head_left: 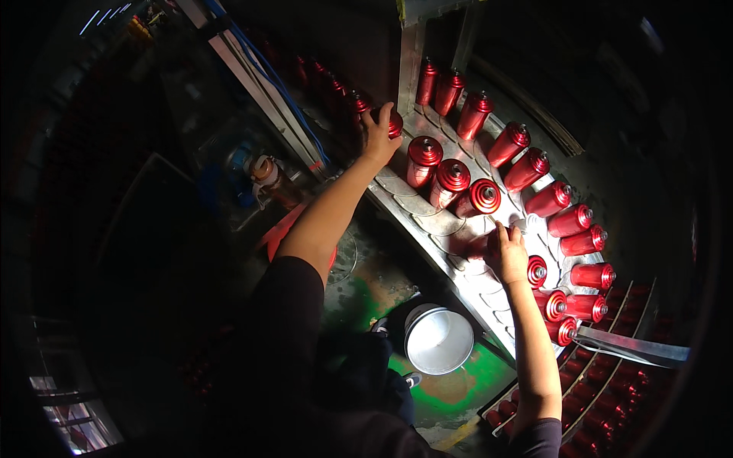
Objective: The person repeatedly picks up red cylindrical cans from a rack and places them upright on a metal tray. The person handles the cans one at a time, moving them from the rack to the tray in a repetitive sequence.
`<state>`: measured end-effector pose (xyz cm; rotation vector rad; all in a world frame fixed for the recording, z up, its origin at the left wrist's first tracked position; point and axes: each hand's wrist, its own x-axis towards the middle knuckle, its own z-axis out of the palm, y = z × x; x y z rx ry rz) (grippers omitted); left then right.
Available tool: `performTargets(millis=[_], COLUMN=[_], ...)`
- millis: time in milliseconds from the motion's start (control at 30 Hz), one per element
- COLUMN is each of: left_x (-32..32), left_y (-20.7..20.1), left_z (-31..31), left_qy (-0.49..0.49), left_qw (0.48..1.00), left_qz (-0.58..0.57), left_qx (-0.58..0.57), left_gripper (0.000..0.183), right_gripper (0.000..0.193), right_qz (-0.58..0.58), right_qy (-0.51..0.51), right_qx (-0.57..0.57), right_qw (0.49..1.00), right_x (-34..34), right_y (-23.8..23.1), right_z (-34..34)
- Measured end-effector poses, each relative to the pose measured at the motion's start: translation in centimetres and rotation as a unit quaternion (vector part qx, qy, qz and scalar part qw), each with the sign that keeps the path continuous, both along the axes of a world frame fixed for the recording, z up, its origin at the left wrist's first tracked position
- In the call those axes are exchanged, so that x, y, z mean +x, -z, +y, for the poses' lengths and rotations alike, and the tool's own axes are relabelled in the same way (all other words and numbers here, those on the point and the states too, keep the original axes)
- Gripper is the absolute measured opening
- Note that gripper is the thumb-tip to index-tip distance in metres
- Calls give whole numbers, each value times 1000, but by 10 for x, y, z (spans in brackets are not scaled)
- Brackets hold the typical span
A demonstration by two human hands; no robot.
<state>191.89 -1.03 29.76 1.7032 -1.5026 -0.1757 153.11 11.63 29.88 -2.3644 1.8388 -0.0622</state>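
Note:
Red metallic canisters with stepped tops and small metal tips stand on a curved slat conveyor [439, 223]. My left hand [376, 141] reaches to its far left side, fingers curled round the top of a red canister [395, 124]. Over the middle of the conveyor, my right hand [508, 256] grips downward on another red canister [478, 246]; my fingers cover its top. Between my hands stand three canisters, one of them a red canister [450, 182]. Beside my right fingers is a small whitish thing [520, 225] that I cannot make out.
An outer row of canisters [527, 169] follows the conveyor's far curve. A metal post [259, 84] with blue cable rises at left. A white bucket [439, 341] stands on the green-stained floor. Racks of red canisters [603, 382] lie at lower right. A metal bar [630, 345] juts out rightward.

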Motion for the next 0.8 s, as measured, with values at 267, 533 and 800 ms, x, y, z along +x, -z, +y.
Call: performTargets(millis=[267, 533, 800], left_x=[-33, -97, -176], left_y=[43, 9, 133], left_z=[-2, 110, 473], left_qy=[44, 62, -54], left_qw=[998, 997, 914], left_qz=[-9, 29, 133], left_qx=[47, -40, 380], left_gripper=[93, 98, 83], right_gripper=[95, 94, 76], right_qz=[25, -78, -329], right_qy=[27, 1, -16], right_qx=[-4, -80, 49], right_qw=[999, 994, 943], right_x=[-44, -76, -125], right_y=[15, -62, -34], right_z=[22, 94, 298])
